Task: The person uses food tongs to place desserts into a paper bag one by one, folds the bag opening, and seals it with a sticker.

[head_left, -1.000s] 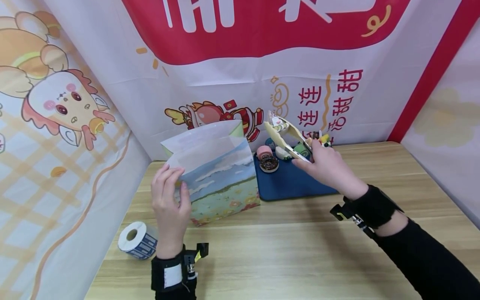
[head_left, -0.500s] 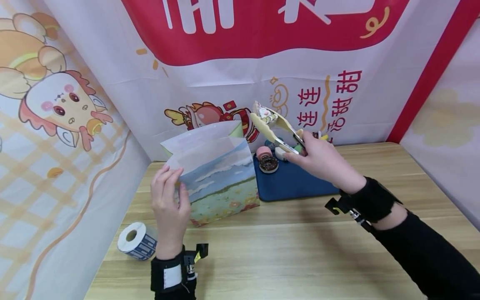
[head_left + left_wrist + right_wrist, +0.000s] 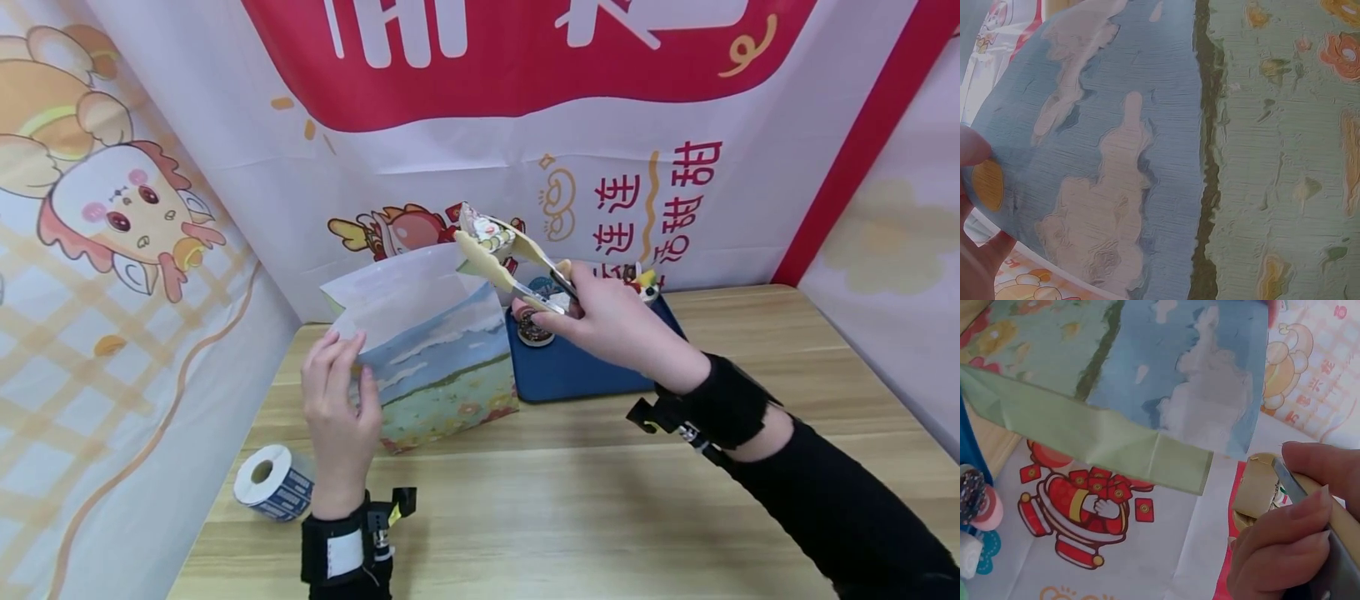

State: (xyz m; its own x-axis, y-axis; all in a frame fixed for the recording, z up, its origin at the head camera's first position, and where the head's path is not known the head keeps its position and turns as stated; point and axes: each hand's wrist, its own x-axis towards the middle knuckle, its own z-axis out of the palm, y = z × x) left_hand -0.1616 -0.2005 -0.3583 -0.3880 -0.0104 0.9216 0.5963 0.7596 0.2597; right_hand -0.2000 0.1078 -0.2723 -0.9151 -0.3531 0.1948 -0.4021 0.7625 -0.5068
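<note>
A paper bag point(image 3: 442, 358) with a painted sky and flower meadow stands open-topped on the table. My left hand point(image 3: 341, 408) pinches its left edge, and in the left wrist view the thumb lies on the printed front. My right hand point(image 3: 622, 317) grips a pair of tongs point(image 3: 491, 268) with cream tips and metal arms. Between those tips sits a small white piece with a coloured pattern point(image 3: 483, 227), its kind unclear. The tongs are over the bag's upper right corner. In the right wrist view the bag's green side fold point(image 3: 1104, 434) faces the tongs.
A blue tray point(image 3: 570, 375) lies right of the bag, bearing a chocolate doughnut point(image 3: 535, 329) and several other small toy-like foods, partly hidden by my right hand. A label roll point(image 3: 273, 483) rests at the left. Printed cloth walls point(image 3: 420, 167) enclose the table.
My right hand has carried the tongs and the white piece leftward, from above the tray to over the bag's right corner. My left hand and the bag have stayed still.
</note>
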